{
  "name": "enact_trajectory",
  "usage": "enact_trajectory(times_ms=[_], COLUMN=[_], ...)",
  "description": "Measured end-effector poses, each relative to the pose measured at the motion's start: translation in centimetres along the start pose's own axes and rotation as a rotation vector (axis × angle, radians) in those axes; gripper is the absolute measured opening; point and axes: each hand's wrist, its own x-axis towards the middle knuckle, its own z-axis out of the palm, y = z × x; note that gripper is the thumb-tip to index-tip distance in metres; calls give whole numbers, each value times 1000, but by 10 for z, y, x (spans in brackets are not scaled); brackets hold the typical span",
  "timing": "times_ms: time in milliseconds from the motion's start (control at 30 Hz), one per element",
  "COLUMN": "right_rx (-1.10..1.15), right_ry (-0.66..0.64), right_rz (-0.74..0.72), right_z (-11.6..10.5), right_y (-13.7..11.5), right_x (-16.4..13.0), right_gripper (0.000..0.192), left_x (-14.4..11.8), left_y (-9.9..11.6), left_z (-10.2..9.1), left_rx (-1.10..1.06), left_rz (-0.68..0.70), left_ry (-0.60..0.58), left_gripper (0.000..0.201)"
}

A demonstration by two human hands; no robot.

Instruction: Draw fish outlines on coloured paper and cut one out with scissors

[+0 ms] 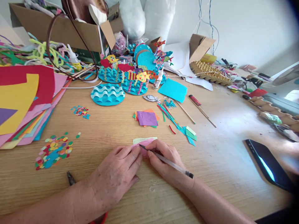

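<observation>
Wooden table (pixel 210 161), near edge: left hand (pixel 116 174), fingers flat, pins pink paper (pixel 143 146); right hand (pixel 165 161) pinches pen (pixel 167 161). Best kept pinned, strokes light.

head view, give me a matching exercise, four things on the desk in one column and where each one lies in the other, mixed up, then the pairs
Things:
1. pen
2. phone
3. paper dots
4. purple square

Places:
A. scattered near the left edge of the table, below the stack of coloured sheets
B. on a small pile of paper squares, mid-table
C. in the right hand, tip on the pink paper that the left hand presses flat
D. lying dark-screened at the right, apart from both hands

Pairs: 1-C, 2-D, 3-A, 4-B
</observation>
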Motion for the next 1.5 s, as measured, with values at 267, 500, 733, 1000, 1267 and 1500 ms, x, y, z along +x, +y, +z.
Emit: enact_trajectory(times_ms=[267, 500, 733, 1000, 1267, 1500], right_rx=[12, 39, 23, 3, 9, 25], right_ry=[-15, 21, 5, 1, 5, 47], right_rz=[16, -5, 30, 14, 18, 13], right_z=[0, -1, -1, -2, -2, -2], right_y=[0, -1, -2, -2, -3, -2], right_x=[1, 1, 2, 0, 0, 0], right_gripper=[15, 13, 13, 14, 14, 13], left_x=[1, 1, 2, 1, 2, 2], left_y=[0, 0, -1, 0, -1, 0], left_z=[1, -1, 1, -1, 0, -3], left_rx=[3, 1, -11, -17, -14, -22], left_rz=[0, -6, -6, -11, -8, -11], left_ry=[22, 13, 27, 22, 26, 10], left_gripper=[42, 45, 43, 42, 42, 43])
